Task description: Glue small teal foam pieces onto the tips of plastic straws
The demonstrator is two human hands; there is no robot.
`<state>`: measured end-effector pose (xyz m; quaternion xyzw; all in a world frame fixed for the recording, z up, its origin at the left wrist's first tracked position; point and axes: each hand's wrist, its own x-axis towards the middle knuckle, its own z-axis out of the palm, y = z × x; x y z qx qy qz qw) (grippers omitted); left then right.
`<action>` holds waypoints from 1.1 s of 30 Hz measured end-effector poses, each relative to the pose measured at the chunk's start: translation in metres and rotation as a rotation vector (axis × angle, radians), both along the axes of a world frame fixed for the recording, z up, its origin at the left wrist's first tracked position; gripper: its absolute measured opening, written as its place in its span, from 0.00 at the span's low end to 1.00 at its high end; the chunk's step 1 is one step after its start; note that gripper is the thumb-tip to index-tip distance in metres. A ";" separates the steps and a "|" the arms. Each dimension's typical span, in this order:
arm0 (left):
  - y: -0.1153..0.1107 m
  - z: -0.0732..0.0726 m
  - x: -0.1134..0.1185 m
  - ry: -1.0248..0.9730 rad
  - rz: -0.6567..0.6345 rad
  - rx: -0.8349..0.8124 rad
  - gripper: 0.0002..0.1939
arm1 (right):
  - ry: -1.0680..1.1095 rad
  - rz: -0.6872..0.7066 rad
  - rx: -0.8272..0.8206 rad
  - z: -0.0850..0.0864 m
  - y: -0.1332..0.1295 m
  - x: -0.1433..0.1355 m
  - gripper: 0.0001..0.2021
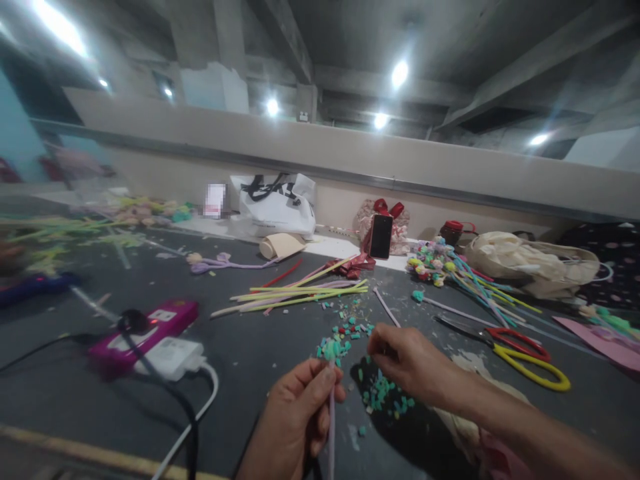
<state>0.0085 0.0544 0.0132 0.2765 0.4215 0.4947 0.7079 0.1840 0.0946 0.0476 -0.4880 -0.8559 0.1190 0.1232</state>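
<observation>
Left hand [300, 408] pinches the stem [332, 433] under its green tip [331, 349], so the tip is free; right hand [407, 357] looks narrow near bits [383, 395], its content I cannot tell.

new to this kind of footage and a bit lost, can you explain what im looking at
There is no machine here: these are a person's bare hands, seen in a single picture from a camera worn on the head, looking forward and down.

The left hand holds a pale purple stem with green bits clustered at its top. The right hand is beside it, fingers drawn together; I cannot tell whether they pinch anything.

On the dark tabletop lie loose green pieces, scissors, yellow and pale sticks and a magenta power strip. Farther back, a phone stands upright.
</observation>
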 end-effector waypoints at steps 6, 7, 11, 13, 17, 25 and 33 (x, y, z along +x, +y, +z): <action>0.001 0.002 0.002 0.001 0.017 0.068 0.12 | 0.435 -0.040 -0.302 0.004 -0.002 -0.001 0.09; 0.001 0.003 0.003 -0.001 0.017 0.080 0.11 | 0.505 -0.064 -0.370 0.005 -0.003 -0.003 0.07; 0.004 0.005 0.005 0.006 -0.067 0.124 0.14 | 0.656 -0.149 -0.463 0.007 -0.010 -0.010 0.02; 0.006 0.004 0.006 -0.004 -0.133 0.136 0.14 | 0.660 -0.154 -0.442 0.005 -0.013 -0.012 0.03; 0.009 0.007 0.009 -0.018 -0.207 0.167 0.09 | 0.562 -0.133 -0.298 0.001 -0.016 -0.012 0.03; 0.018 0.015 0.016 0.025 -0.263 0.228 0.08 | 0.403 -0.095 0.015 0.010 -0.021 -0.013 0.06; 0.020 0.009 0.023 0.094 -0.180 0.247 0.07 | 0.478 -0.133 -0.022 0.004 -0.022 -0.008 0.06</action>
